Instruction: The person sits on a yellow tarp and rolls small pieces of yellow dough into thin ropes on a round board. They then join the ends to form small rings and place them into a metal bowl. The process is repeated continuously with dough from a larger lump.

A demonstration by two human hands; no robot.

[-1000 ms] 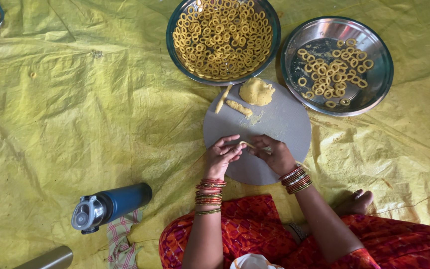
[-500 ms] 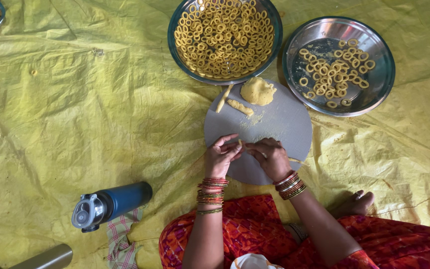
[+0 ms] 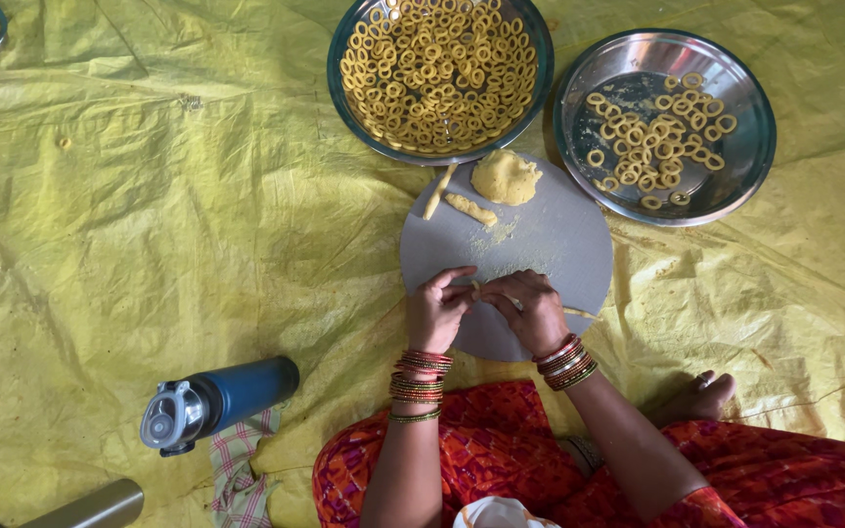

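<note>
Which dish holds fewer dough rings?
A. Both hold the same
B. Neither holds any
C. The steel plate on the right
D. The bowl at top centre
C: the steel plate shows bare metal around a loose scatter of rings, while the bowl is packed full.

Stacked red, green and gold bangles (image 3: 421, 383) ring both wrists above a red-orange patterned garment (image 3: 501, 450).

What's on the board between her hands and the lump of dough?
In the head view, between the hands and the dough lump lies bare grey board dusted with crumbs; a short dough strip sits just left.
</note>
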